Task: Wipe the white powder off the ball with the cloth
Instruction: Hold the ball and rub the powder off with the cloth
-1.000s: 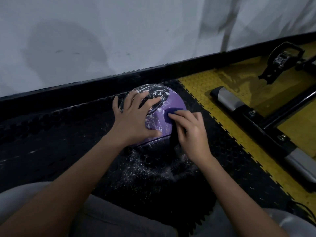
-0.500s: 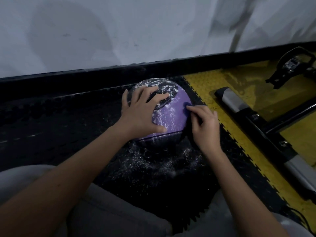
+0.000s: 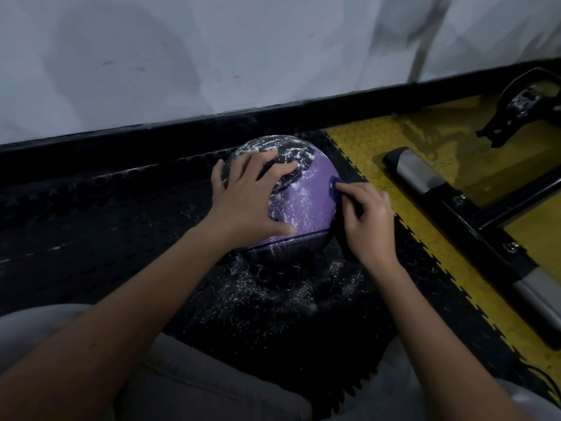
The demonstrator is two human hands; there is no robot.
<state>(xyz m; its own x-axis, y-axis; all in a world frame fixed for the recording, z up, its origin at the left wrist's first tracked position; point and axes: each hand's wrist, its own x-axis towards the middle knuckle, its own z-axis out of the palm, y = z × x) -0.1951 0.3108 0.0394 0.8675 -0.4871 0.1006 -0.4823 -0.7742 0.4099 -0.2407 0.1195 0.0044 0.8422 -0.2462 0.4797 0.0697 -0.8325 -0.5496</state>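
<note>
Pinch the cloth [image 3: 334, 189] as now: right fingers [image 3: 353, 189] curled and close together, tips pressing the dark fold against the right side of the ball [image 3: 306, 205]. Spread more of that fold flat under the pads before dragging, to avoid mere streaks from a narrow edge. Pull in short overlapping strokes from the purple side up toward the dark top panel, thickest with white powder [image 3: 288, 153], lifting at the end of each stroke rather than scrubbing back. Turn the wrist of the right hand [image 3: 368, 221] to follow the curve.

Brace with the left hand [image 3: 246, 205] as placed: left fingers [image 3: 273, 165] spread apart across the top left of the ball, thumb low on the near face, palm pressing down, gripping nothing. Press just enough to stop any roll on the black mat [image 3: 91, 238]. Shift that palm later to free the patch hidden beneath, probably dusty too.

Roll the ball toward the knees to reach the far side facing the wall [image 3: 212, 56], out of sight from here. Avoid rolling through the spilled powder [image 3: 282, 287] just in front of the ball. Stay off the yellow floor [image 3: 379, 141] and the metal frame [image 3: 416, 174] near on the right. Refold to a clean face once loaded.
</note>
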